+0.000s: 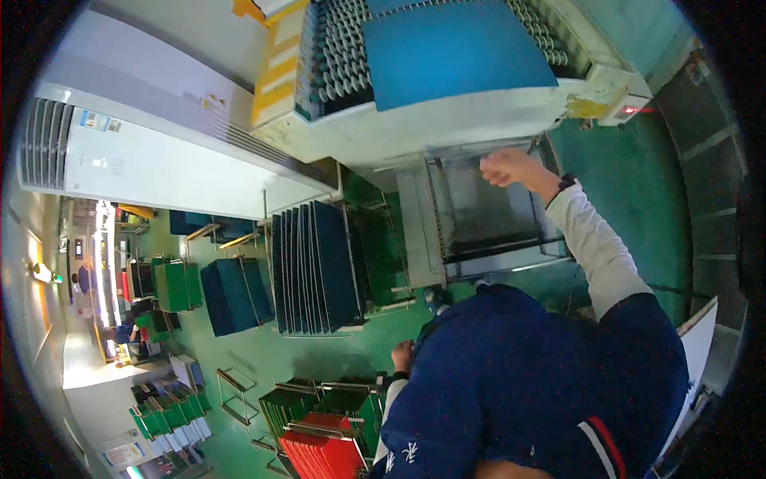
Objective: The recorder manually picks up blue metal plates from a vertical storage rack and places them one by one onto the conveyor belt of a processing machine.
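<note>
My right hand [511, 166] reaches out in front of me with its fingers curled in, and I see nothing in it. Below it stands a low metal-framed cart [444, 227] with a grey flat surface. Just beyond that hand, a large blue panel [459, 52] lies on the rollers [343, 52] of a white conveyor machine [399, 128]. My left hand [402, 356] hangs low beside my body, away from the machine. Its fingers are small and partly hidden, so their pose is unclear.
Left of the cart stands a rack of upright dark blue panels [313, 267]. Red panels [323, 447] and green panels [283, 407] fill racks nearer to my left side. A tall white cabinet unit [175, 160] juts in from the left. A small red light [630, 110] glows at the machine's right corner.
</note>
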The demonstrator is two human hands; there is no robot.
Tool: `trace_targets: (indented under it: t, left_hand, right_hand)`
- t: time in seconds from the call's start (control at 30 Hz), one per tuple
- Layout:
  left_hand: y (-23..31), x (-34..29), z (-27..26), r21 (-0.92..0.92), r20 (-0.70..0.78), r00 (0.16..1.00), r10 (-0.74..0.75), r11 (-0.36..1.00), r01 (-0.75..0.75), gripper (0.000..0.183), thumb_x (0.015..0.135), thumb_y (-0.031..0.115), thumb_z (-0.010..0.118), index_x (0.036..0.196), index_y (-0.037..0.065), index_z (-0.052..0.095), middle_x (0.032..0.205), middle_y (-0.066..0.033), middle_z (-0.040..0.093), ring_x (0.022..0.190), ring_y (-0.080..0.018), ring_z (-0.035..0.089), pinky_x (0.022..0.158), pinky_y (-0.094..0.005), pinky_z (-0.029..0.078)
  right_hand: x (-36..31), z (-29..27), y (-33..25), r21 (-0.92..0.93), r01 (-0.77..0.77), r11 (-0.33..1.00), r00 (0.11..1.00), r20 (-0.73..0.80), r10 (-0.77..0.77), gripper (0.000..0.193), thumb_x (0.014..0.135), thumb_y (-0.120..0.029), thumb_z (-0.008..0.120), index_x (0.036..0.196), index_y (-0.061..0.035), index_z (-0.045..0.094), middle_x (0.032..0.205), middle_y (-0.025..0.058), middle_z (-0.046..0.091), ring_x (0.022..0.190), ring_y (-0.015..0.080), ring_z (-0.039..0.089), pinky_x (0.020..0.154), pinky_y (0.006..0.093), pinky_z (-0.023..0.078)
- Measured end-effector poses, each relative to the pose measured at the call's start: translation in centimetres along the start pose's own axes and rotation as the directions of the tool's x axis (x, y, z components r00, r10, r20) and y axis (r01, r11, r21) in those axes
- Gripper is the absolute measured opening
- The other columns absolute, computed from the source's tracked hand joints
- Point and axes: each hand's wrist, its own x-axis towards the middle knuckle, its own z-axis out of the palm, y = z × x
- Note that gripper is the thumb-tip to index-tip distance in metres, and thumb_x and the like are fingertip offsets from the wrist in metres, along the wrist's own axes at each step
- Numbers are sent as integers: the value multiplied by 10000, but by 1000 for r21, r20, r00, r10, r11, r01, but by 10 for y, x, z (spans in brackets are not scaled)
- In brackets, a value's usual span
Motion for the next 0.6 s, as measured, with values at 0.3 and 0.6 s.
trace_targets:
  t: [0.3,0.6]
  left_hand:
    - [-13,10,-8,-119,131,990,-56,990,71,221,781,277,488,800,115,637,849,-96,647,793,-303,608,650,-421,479]
    - [-12,16,-25,34,82,979,186,981,-190,142,768,217,524,870,155,602,760,-104,605,687,-320,589,590,-457,464]
  right_hand:
    - [-70,7,78,-828,122,547,990,144,-3,443,712,-449,667,864,-33,644,805,110,632,760,234,596,675,330,449]
    - [-72,-2,115,-899,122,420,909,-69,-411,461,656,-486,681,888,-88,666,1058,78,578,1090,304,423,939,403,305]
